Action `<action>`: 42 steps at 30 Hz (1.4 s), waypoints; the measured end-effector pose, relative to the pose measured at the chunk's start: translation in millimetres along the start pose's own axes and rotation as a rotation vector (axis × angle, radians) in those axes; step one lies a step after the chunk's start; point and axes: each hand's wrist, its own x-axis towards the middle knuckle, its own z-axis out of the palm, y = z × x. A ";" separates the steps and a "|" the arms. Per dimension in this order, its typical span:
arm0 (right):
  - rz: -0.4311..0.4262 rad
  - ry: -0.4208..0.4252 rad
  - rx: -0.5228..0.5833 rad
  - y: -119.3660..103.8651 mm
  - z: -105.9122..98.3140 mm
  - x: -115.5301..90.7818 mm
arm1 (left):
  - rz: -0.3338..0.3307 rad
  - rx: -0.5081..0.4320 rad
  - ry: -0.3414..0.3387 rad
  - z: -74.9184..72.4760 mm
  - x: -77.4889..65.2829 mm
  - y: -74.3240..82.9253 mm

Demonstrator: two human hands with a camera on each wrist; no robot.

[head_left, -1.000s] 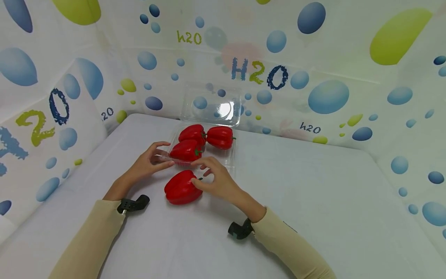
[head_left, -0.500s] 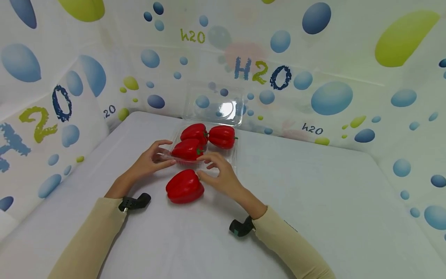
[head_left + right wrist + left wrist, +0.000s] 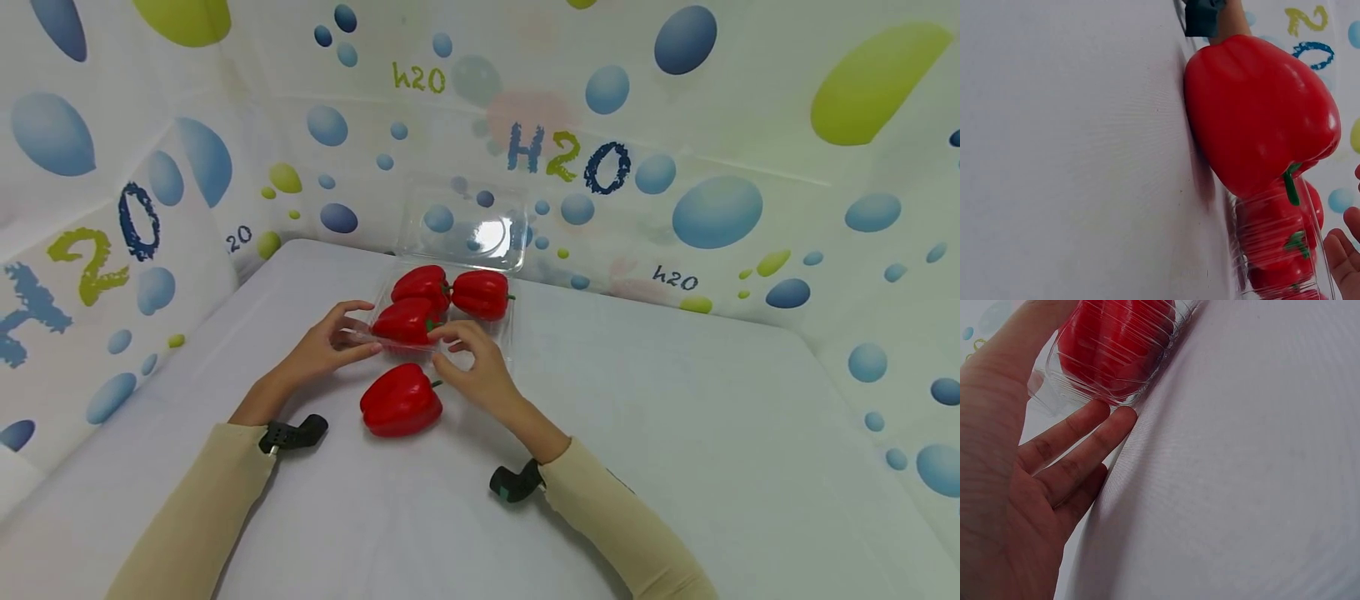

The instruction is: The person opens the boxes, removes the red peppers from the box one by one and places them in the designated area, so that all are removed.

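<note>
Three red bell peppers point(image 3: 482, 295) lie in a clear plastic container point(image 3: 507, 340) with its lid raised at the back. In front, a fourth bell pepper point(image 3: 401, 402) lies on the white table, its green stem to the right; it looms large in the right wrist view. My left hand point(image 3: 322, 343) spans the container's near left corner, thumb along the front wall. In the left wrist view its straight fingers point(image 3: 1085, 437) touch the container's lower edge. Holding nothing, my right hand point(image 3: 480, 367) hovers at the container's front, its fingers loosely curved near the front pepper's stem.
The raised clear lid point(image 3: 461, 225) leans toward a patterned backdrop point(image 3: 720, 212) that rises behind and beside the table point(image 3: 645, 417). A small black wrist camera point(image 3: 296, 433) is strapped at the left wrist, and another wrist camera point(image 3: 515, 483) at the right.
My right hand has drawn away from the loose bell pepper's stem, up and to the right toward the container. The left hand keeps its place at the corner; the view has shifted slightly.
</note>
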 end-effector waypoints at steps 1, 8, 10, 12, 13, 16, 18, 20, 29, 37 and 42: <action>0.001 0.001 -0.007 0.5 0.5 1.2 | -0.001 0.000 0.001 -0.2 -0.1 -0.1; 0.040 -0.009 -0.005 0.5 1.2 8.8 | -0.008 -0.006 0.002 -1.8 -0.6 -0.7; 0.051 -0.014 -0.002 0.9 0.4 10.8 | -0.006 -0.006 0.003 -1.7 -1.0 -0.8; 0.065 -0.020 -0.006 2.3 -0.6 12.1 | -0.004 -0.005 0.003 -0.8 -1.8 -1.2; 0.074 -0.023 -0.007 3.1 -1.0 12.8 | -0.003 -0.005 0.004 0.0 -2.4 -1.2; 0.100 -0.039 -0.014 5.2 -2.1 14.7 | -0.001 -0.018 0.004 2.8 -4.8 -1.4; 0.114 -0.052 -0.022 5.4 -2.8 16.4 | -0.002 -0.026 0.002 4.5 -5.9 -1.9; 0.122 -0.059 -0.029 5.8 -3.8 18.0 | 0.002 -0.031 -0.001 5.8 -6.4 -2.2; 0.147 -0.060 -0.066 8.2 -8.2 26.4 | 0.003 -0.036 -0.001 6.4 -3.7 2.5; 0.193 -0.117 -0.094 11.1 -12.0 37.9 | -0.003 -0.026 -0.003 3.7 -3.6 2.0; 0.248 -0.145 -0.091 11.8 -14.5 45.3 | -0.008 -0.024 0.004 0.0 -5.1 3.8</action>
